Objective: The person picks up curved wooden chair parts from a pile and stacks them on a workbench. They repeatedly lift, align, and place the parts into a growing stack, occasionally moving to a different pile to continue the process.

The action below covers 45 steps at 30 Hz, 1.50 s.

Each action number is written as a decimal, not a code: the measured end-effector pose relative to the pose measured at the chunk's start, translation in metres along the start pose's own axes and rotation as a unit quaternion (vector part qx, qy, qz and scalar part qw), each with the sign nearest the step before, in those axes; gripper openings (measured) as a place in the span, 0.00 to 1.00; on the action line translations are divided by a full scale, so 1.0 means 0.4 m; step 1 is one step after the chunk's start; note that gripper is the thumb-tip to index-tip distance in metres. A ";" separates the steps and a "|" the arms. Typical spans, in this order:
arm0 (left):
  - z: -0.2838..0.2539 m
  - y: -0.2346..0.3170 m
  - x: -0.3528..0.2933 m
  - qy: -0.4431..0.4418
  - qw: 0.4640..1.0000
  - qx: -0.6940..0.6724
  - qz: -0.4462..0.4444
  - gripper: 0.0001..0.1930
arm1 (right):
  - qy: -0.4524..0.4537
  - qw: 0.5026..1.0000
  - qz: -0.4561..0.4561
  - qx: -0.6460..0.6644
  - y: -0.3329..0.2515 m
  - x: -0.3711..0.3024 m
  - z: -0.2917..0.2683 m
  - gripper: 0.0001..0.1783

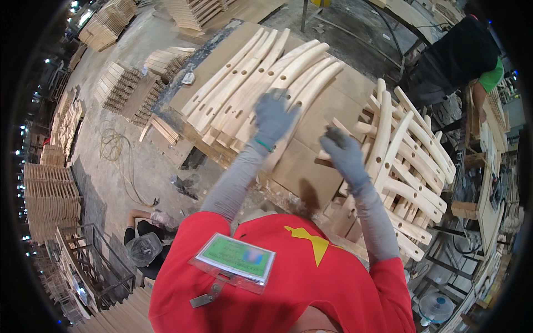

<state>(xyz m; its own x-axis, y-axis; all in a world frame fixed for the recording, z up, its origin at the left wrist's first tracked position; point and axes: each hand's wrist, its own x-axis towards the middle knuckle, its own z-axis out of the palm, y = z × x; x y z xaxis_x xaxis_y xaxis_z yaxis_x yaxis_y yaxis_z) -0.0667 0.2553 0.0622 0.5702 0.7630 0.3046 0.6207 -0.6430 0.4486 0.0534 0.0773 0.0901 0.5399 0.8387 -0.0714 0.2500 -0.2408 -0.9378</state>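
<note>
Curved wooden slats (261, 83) lie in a fanned row on the far left of the worktop (311, 166), with a looser pile of slats (411, 161) at right. Gloved left hand (273, 115) rests on the row, fingers loosely curled, grip blurred and unclear. Right hand (344, 152) pinches a short wooden piece (325, 157). Keeping slat ends flush and curves nested would probably stack best.

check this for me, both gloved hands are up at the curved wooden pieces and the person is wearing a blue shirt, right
Not quite: the shirt is red with a yellow star, not blue, as the head view shows. The rest holds: the gloved left hand and right hand are both up at the curved wooden pieces.
</note>
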 end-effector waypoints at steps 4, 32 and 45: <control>-0.131 -0.269 0.079 -0.034 0.975 0.184 -0.120 0.41 | -0.102 0.994 -0.026 0.018 0.020 0.131 0.199 0.31; 0.039 0.437 -0.167 -0.222 0.826 -0.517 0.033 0.27 | 0.174 0.939 0.061 0.291 -0.024 -0.234 -0.217 0.43; 0.280 0.759 -0.193 -0.197 0.960 -0.166 0.106 0.14 | 0.226 0.959 0.067 0.155 0.252 -0.256 -0.530 0.34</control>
<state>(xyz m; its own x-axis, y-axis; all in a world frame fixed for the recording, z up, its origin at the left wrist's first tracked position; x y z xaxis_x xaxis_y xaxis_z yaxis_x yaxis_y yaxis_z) 0.1378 -0.0063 0.0807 0.8646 0.4908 0.1074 0.2992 -0.6747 0.6747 0.1938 -0.1365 0.0748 0.8616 0.4957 -0.1095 -0.0591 -0.1164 -0.9914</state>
